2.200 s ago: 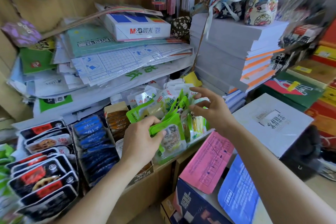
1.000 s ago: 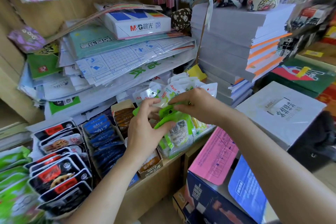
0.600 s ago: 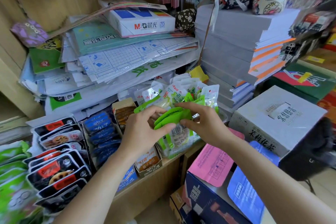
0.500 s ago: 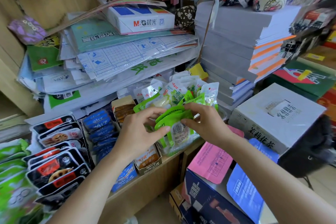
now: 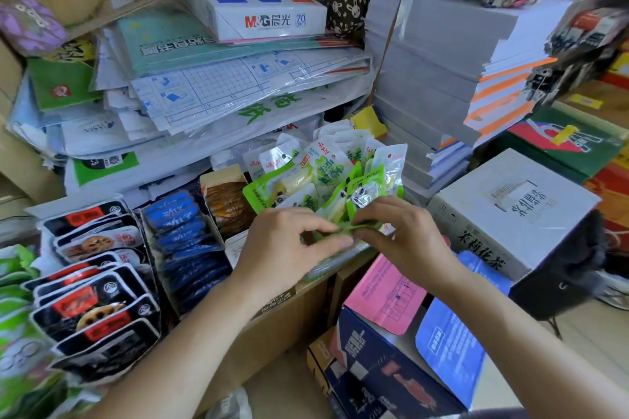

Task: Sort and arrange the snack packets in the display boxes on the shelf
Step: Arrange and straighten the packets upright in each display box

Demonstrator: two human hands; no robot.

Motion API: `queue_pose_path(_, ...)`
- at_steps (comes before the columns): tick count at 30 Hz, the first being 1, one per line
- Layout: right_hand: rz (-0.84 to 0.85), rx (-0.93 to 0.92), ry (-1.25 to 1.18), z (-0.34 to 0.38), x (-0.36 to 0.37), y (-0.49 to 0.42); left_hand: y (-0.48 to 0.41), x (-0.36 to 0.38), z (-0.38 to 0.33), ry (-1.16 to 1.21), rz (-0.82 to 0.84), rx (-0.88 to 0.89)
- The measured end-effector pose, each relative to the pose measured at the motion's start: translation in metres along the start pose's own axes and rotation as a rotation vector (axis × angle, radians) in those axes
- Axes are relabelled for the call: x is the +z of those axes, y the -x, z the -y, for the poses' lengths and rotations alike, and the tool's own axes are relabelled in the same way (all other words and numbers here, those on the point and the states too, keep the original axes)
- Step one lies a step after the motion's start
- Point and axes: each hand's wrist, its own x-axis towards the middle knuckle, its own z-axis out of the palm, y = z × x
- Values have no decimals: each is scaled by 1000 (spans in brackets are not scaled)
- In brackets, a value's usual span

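Green snack packets (image 5: 326, 187) stand crowded in a clear display box (image 5: 340, 260) at the front edge of the shelf (image 5: 282, 313). At the box's front rim, the left hand (image 5: 289, 245) and right hand (image 5: 405, 238) meet over one green packet (image 5: 343, 226), and each hand's thumb and fingers (image 5: 326, 241) are pinched on it. To the left, open cartons hold brown packets (image 5: 228, 204), blue packets (image 5: 187, 238) and black packets (image 5: 92, 299) in rows. Wrapped paper sheets (image 5: 221, 85) overhang the boxes from behind. A tall paper stack (image 5: 435, 61) and a white carton (image 5: 510, 207) close in on the right, leaving room only toward the front. Half a second earlier the hands held the bunch higher. They now sit lower at the rim, with panda-printed packets upright behind them.
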Motion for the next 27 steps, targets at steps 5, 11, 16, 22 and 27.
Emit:
queue_pose_path(5,35,-17,35,-7,-9,12,-29,-14,9,131,-12,-128)
queue_pose_path(11,45,-20,49,-5,-12,15,-65,-1,21,-87,163,-179)
queue_pose_path(16,27,11,33,-4,-11,17,-63,-7,16,-162,141,-135)
queue_pose_path(22,-21,46,23,-5,-7,16,-30,-31,25,64,-96,-160)
queue_pose_path(27,-46,28,23,-1,-3,4,-11,-18,32,-47,168,-126)
